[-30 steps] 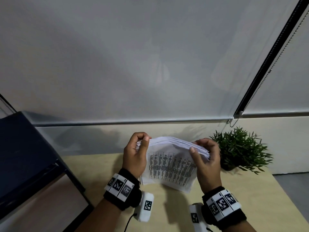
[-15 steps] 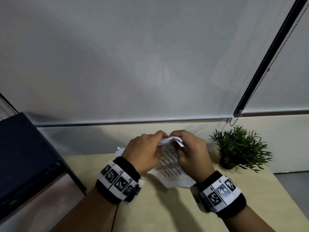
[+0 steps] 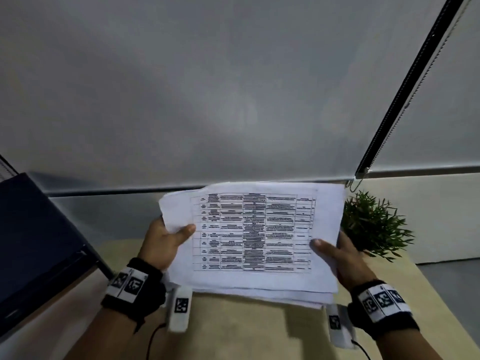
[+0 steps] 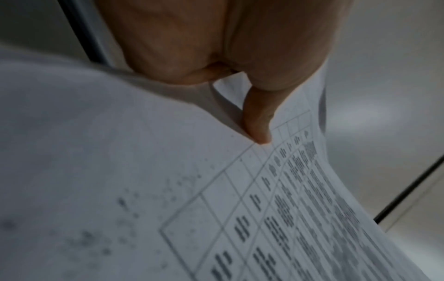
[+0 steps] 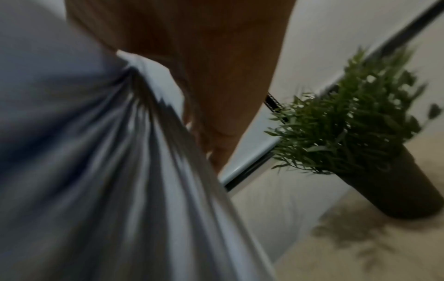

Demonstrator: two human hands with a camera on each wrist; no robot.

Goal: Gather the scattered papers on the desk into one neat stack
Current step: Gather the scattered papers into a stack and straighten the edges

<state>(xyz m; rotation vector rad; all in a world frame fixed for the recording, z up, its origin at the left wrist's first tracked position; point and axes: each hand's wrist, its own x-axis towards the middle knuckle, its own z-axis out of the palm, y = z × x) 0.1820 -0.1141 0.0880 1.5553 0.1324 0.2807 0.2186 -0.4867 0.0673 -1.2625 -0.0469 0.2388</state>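
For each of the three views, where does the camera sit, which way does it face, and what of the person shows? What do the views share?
Head: worn on the head, looking forward and down at the papers over the desk; left hand, right hand and both wristbands show.
Left wrist: looks along the palm; the thumb presses the printed table.
Right wrist: looks along the hand at the fanned sheet edges and plant.
Shared: all show the papers; head and right wrist show the plant.

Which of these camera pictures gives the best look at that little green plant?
The right wrist view: the plant sits close and unblocked, with leaves and dark pot both visible on the desk. The head view shows it smaller, partly behind the stack of papers. The left wrist view does not show it.
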